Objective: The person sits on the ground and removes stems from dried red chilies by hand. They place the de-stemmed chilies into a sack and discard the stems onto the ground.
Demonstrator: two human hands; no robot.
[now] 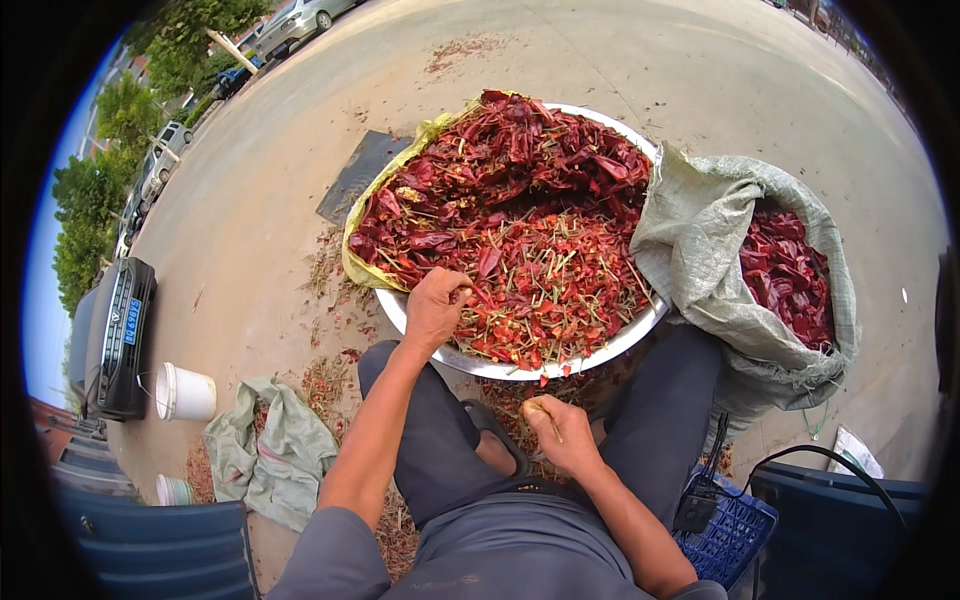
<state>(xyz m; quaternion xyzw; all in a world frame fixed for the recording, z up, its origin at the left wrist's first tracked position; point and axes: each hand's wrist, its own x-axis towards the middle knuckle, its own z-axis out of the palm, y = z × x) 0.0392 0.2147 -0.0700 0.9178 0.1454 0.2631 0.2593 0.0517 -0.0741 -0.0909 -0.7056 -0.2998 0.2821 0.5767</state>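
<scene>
A wide metal basin (pixel 600 350) holds a heap of dried red chillies (pixel 510 150), loose stems and red flakes, with a yellow sack (pixel 365 250) lining its far left part. My left hand (pixel 438 305) is at the basin's near left rim, fingers pinched over the pile; what they hold is unclear against the red pieces. Lower down, between my knees, my right hand (pixel 555 432) is closed, its fingertips together on something too small to make out. A woven pale sack (pixel 700 230) of red chillies (pixel 785 280) leans against the basin's right.
At left are a white bucket (pixel 185 393), a crumpled sack (pixel 270 455) and a parked dark car (pixel 110 340). A dark mat (pixel 365 165) lies behind the basin; more cars and trees line the upper left. A blue plastic crate (pixel 730 530) is by my right leg.
</scene>
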